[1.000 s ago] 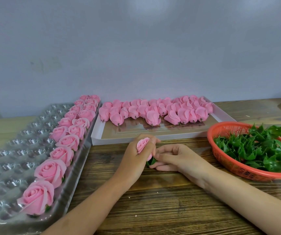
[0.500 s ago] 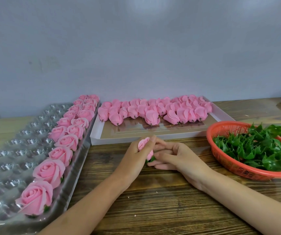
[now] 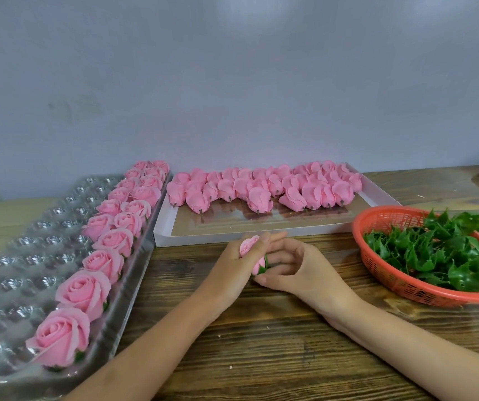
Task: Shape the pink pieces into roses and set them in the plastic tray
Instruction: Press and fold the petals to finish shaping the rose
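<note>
Beside the white box (image 3: 203,239), left hand (image 3: 231,266) has a grip on the pink bud (image 3: 247,246), right hand (image 3: 299,270) pinches its green calyx (image 3: 264,264); press gently.

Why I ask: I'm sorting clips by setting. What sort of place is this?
Probably a craft workbench for making artificial roses: a plastic tray holding finished roses, a white box of unshaped pink pieces, and a red basket of green leaf parts.

The wooden tabletop (image 3: 261,357) carries a flat white box (image 3: 192,239). The plastic tray (image 3: 29,227) lies left of the box, and a red basket (image 3: 406,287) lies to its right.
</note>
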Available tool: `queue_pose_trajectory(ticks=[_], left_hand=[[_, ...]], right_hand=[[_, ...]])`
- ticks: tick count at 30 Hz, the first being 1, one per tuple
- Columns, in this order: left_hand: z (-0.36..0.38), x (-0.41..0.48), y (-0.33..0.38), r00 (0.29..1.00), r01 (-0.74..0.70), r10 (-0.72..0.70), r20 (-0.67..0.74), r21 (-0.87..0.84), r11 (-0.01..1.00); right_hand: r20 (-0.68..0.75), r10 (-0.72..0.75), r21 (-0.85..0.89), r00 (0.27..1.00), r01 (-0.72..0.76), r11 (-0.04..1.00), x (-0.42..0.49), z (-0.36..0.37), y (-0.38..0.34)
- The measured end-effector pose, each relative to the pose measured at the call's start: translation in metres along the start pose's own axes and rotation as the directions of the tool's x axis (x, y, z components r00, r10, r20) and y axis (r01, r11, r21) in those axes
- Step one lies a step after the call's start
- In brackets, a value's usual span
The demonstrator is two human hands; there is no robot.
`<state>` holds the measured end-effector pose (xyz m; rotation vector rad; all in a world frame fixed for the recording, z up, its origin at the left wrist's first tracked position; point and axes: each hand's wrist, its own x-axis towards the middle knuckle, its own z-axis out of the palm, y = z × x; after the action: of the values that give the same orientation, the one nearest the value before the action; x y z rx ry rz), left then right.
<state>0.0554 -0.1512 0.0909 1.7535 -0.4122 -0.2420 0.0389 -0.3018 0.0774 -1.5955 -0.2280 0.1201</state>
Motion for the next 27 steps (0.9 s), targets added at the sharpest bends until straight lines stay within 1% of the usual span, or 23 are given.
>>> queue_pose_trajectory(ticks=[5, 8, 13, 17, 20, 24, 27], left_hand=[[-0.001, -0.001, -0.002, 0.999, -0.023, 0.023, 0.048, 0.003, 1.000], [-0.002, -0.002, -0.002, 0.996, -0.041, 0.039, 0.078, 0.023, 0.999], [-0.003, -0.003, -0.002, 0.994, -0.043, 0.044, 0.097, -0.012, 0.999], [-0.002, -0.003, -0.005, 0.996, -0.059, 0.059, 0.062, -0.016, 0.998], [0.002, -0.004, -0.009, 0.995, -0.098, 0.098, 0.007, 0.013, 0.995], [0.002, -0.004, -0.013, 0.994, -0.112, 0.112, -0.017, 0.027, 0.993], [0.000, -0.004, -0.013, 0.991, -0.120, 0.119, -0.057, -0.023, 0.993]], right_hand=[[-0.049, -0.069, -0.035, 0.996, 0.067, 0.997, -0.001, 0.002, 0.004], [-0.048, -0.116, -0.076, 0.992, 0.113, 0.991, -0.003, 0.003, 0.004], [-0.043, -0.160, -0.125, 0.986, 0.154, 0.980, -0.005, 0.003, 0.002], [-0.027, -0.200, -0.221, 0.979, 0.189, 0.957, -0.005, 0.005, -0.001], [0.021, -0.222, -0.328, 0.975, 0.216, 0.920, -0.005, 0.005, -0.002], [0.056, -0.234, -0.339, 0.971, 0.239, 0.910, -0.006, 0.007, -0.002], [0.062, -0.239, -0.363, 0.969, 0.245, 0.899, -0.006, 0.008, -0.002]])
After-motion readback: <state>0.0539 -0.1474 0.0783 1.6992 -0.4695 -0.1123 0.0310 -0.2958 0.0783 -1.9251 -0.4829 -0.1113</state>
